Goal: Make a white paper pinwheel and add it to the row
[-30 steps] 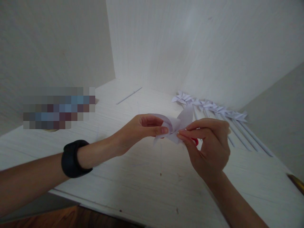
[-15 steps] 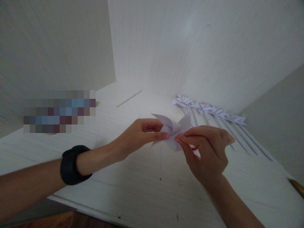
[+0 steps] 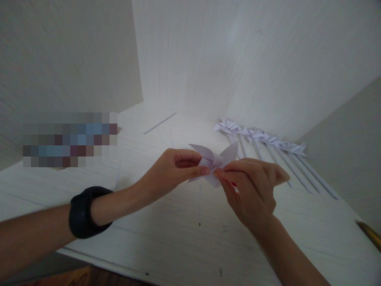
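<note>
A white paper pinwheel (image 3: 214, 161) is held above the white table (image 3: 166, 222) between both hands. My left hand (image 3: 175, 171) pinches its centre from the left with thumb and fingers. My right hand (image 3: 253, 190) grips it from the right, and a small red thing (image 3: 234, 184), maybe a pin, shows under its fingers. A black band (image 3: 85, 212) sits on my left wrist. The pinwheel's blades stick up and out; its back is hidden by my fingers.
A row of finished white pinwheels on white sticks (image 3: 262, 141) lies at the back right by the wall. A single white stick (image 3: 160, 122) lies at the back left. A blurred patch (image 3: 70, 139) sits on the left. A brass-coloured edge (image 3: 369, 234) shows at right.
The paper's curled flaps have been brought together into a flatter pinwheel shape. Both hands shifted slightly left and lower in view, still pinching the paper.
</note>
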The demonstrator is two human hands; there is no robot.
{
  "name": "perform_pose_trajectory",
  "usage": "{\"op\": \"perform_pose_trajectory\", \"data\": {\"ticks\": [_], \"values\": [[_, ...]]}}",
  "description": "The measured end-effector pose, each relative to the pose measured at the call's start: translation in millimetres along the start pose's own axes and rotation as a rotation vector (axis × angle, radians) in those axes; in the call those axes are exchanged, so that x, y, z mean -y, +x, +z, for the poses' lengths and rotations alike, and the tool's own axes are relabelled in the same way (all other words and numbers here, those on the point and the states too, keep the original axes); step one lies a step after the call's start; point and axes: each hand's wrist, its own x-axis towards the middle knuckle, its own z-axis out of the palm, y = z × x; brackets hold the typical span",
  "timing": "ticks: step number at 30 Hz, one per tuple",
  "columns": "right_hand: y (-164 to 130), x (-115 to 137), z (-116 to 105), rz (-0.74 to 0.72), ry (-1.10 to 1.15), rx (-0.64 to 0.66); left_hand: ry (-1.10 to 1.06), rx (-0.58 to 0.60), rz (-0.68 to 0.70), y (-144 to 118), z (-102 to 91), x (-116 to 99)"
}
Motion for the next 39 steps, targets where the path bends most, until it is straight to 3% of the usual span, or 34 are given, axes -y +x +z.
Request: {"op": "perform_pose_trajectory", "data": {"ticks": [10, 15, 20, 39], "values": [[0.0, 2.4, 0.9, 0.013, -0.037, 0.026, 0.268, -0.089, 0.13, -4.4, 4.3, -7.3], [-0.5, 3.3, 2.0, -0.031, -0.065, 0.003, 0.227, -0.077, 0.077, -5.1, 4.8, -2.7], [-1.2, 4.3, 3.6, 0.028, -0.076, 0.055, 0.214, -0.128, 0.085, -4.4, 6.8, -2.8], [-3.3, 8.4, 6.6, 0.062, -0.024, 0.06, 0.233, -0.125, 0.025, -5.1, 5.3, -2.6]]}}
